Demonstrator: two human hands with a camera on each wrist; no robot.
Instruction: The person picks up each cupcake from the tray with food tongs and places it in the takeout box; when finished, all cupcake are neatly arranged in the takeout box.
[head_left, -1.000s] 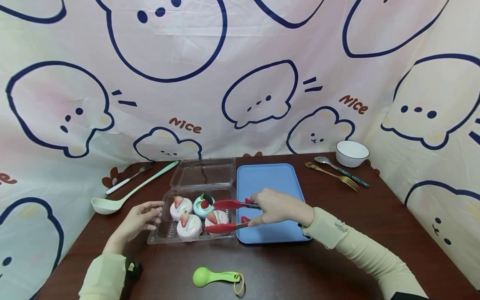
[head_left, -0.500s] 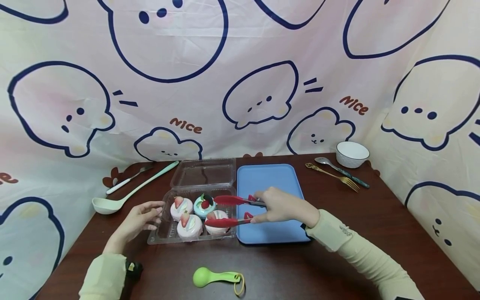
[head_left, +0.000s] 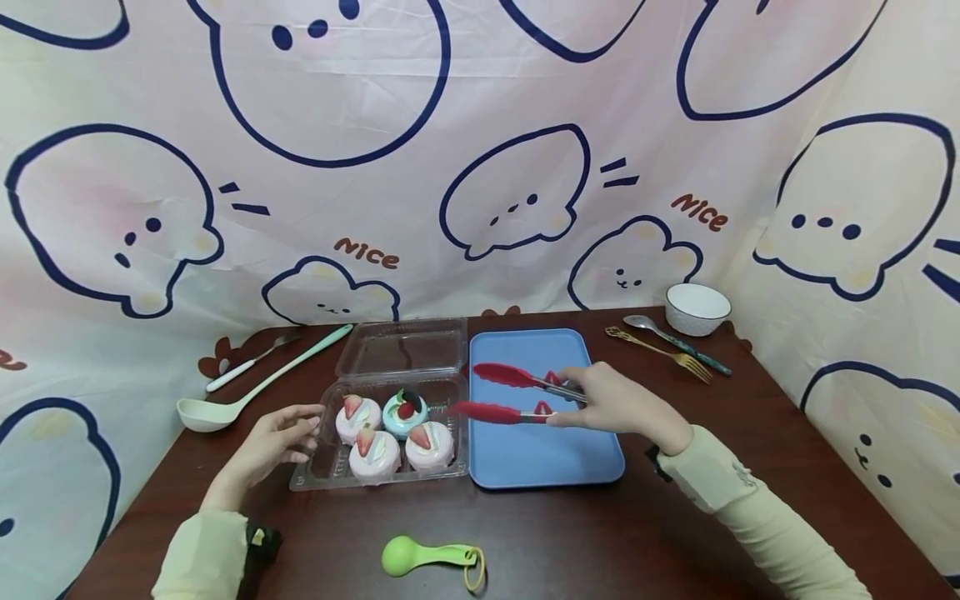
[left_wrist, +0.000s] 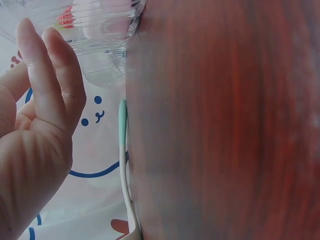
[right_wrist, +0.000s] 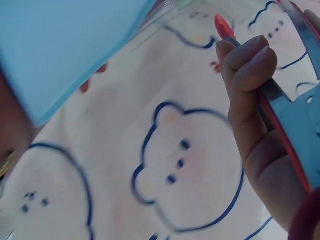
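My right hand (head_left: pixel 618 402) grips a pair of red-tipped tongs (head_left: pixel 501 412) above the blue tray (head_left: pixel 551 462). The tong tips are spread apart, with nothing between them. In the right wrist view, my fingers (right_wrist: pixel 250 65) are curled round a metal arm of the tongs. An opened clear plastic box (head_left: pixel 327 454) stands left of the tray. It holds a green cake (head_left: pixel 395 427) with a cherry and several pink strawberry-topped cakes (head_left: pixel 430 448). My left hand (head_left: pixel 273 442) is at the box's left wall, its fingers extended; whether they touch the wall is hard to tell.
A pale green ladle (head_left: pixel 217 414) and a white-handled utensil (head_left: pixel 232 375) lie at the left. A gold fork (head_left: pixel 663 352), a spoon (head_left: pixel 678 340) and a white bowl (head_left: pixel 697 310) are at the back right. A green measuring spoon (head_left: pixel 420 554) lies in front.
My right hand has lifted the tongs off the front right pink cake and carried them right, over the tray. The cakes and my left hand stay in place.
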